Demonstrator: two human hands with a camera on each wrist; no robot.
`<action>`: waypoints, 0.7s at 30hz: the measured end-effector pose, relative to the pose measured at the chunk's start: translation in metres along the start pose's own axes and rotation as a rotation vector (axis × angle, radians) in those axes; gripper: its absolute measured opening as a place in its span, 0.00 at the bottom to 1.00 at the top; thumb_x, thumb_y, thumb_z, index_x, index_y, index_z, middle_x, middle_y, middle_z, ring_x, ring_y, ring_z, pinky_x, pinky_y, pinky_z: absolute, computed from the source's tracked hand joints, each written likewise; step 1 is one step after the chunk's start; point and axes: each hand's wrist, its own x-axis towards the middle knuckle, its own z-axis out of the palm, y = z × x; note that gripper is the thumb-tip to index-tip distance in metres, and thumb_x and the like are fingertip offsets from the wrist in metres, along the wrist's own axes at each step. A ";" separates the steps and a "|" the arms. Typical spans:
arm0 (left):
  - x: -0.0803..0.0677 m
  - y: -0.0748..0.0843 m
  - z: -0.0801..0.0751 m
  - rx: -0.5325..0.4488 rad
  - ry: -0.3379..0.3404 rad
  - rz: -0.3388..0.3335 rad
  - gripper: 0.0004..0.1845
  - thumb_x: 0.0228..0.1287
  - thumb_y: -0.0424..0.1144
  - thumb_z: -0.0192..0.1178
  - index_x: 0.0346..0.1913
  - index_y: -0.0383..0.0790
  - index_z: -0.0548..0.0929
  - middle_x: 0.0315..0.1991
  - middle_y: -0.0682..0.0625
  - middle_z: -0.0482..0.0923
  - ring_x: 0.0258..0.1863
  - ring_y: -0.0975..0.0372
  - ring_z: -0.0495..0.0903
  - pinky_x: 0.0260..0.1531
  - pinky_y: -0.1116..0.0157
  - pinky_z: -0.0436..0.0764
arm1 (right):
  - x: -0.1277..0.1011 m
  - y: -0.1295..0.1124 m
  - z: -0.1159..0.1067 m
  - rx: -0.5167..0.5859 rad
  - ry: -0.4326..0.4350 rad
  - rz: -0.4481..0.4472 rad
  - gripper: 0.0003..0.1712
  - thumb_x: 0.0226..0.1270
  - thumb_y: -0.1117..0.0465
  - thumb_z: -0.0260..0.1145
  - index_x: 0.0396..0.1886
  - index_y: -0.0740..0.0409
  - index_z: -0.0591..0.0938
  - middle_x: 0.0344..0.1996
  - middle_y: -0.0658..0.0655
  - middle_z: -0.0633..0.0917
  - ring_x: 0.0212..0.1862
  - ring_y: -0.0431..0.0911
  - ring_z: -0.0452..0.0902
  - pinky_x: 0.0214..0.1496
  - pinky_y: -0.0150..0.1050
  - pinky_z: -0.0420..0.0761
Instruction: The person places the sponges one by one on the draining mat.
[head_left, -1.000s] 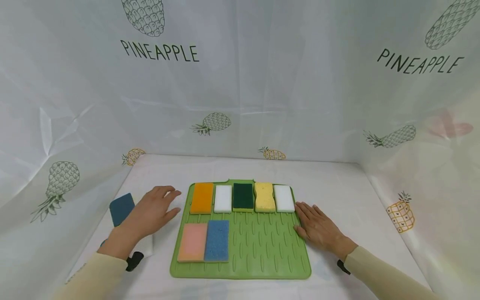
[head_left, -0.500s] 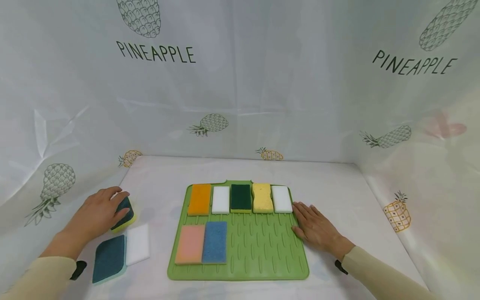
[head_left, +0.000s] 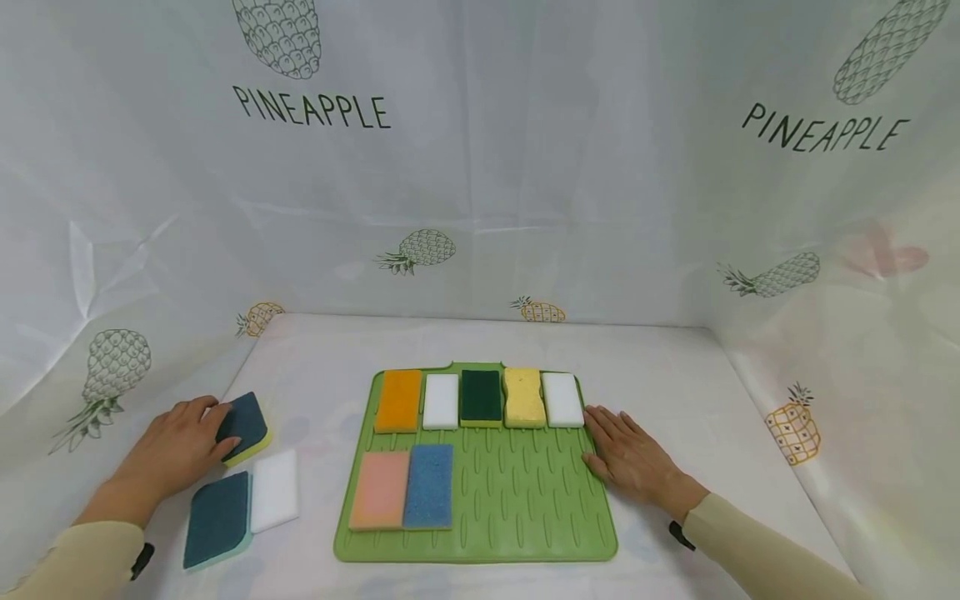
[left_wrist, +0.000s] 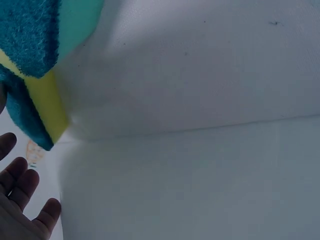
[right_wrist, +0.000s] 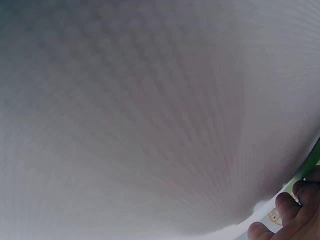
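Observation:
At the left, my left hand [head_left: 175, 446] hovers over the near-left side of a sponge with a dark blue scouring top and yellow base [head_left: 245, 423]. Its thumb and forefinger overlap that sponge in the head view. In the left wrist view the other fingers [left_wrist: 22, 187] are spread, apart from the sponge's yellow side [left_wrist: 47, 105]. My right hand [head_left: 637, 454] lies flat, fingers straight, along the right edge of a green ridged mat [head_left: 532, 500]. In the right wrist view only some of its fingers [right_wrist: 295, 212] show, with a strip of green beside them.
Below the left hand lie a dark teal scouring sponge [head_left: 217, 521] and a white sponge [head_left: 274, 490]. On the mat, a back row holds an orange sponge [head_left: 398, 400], two white ones, a dark green one [head_left: 481, 396] and a yellow one [head_left: 523, 398]. Pink [head_left: 380, 490] and blue [head_left: 429, 486] sponges lie front left.
My left hand has moved from beside the mat leftward to the blue-and-yellow sponge, then slightly down and left around it. The right hand has stayed at the mat's edge.

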 end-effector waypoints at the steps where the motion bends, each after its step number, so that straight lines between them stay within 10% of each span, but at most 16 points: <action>1: 0.000 0.000 0.001 -0.001 -0.009 -0.006 0.34 0.67 0.48 0.72 0.64 0.24 0.77 0.61 0.24 0.73 0.57 0.32 0.75 0.54 0.31 0.76 | 0.000 0.000 0.000 0.002 0.000 0.000 0.43 0.84 0.40 0.53 0.82 0.67 0.62 0.81 0.63 0.65 0.82 0.59 0.61 0.82 0.60 0.63; 21: 0.000 0.006 -0.003 -0.085 0.013 -0.033 0.49 0.59 0.52 0.78 0.67 0.16 0.67 0.61 0.19 0.69 0.59 0.28 0.70 0.59 0.32 0.72 | -0.001 -0.001 -0.001 0.001 -0.002 0.004 0.43 0.84 0.41 0.54 0.82 0.67 0.63 0.81 0.64 0.66 0.81 0.60 0.62 0.82 0.59 0.63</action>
